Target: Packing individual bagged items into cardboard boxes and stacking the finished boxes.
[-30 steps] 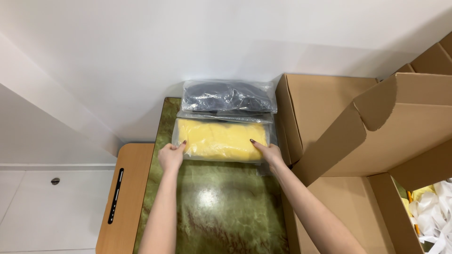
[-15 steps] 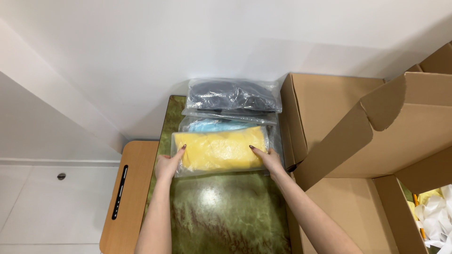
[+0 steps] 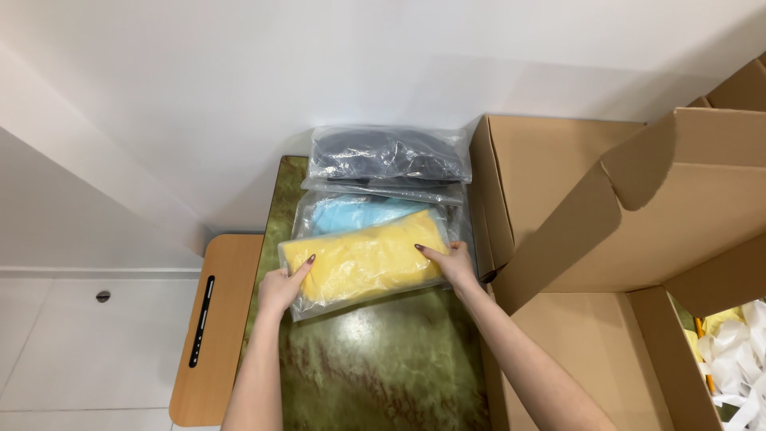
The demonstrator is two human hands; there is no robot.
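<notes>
Green marble table (image 3: 375,375) below white wall | left hand (image 3: 281,289) and right hand (image 3: 455,263) clasp yellow packet (image 3: 363,262) by its ends, tilted, mid-table | blue packet (image 3: 359,214) at 12 o'clock behind it, dark packet (image 3: 387,156) beyond | open cardboard box (image 3: 606,239) at 3 o'clock

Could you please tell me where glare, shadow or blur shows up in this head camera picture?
Head view: glare sits as a pale patch on the glossy green marbled tabletop and as glints on the clear bag of dark clothing; a soft diagonal shadow band crosses the white wall; the yellow garment in its clear plastic bag and both hands look sharp, without motion blur.
</notes>
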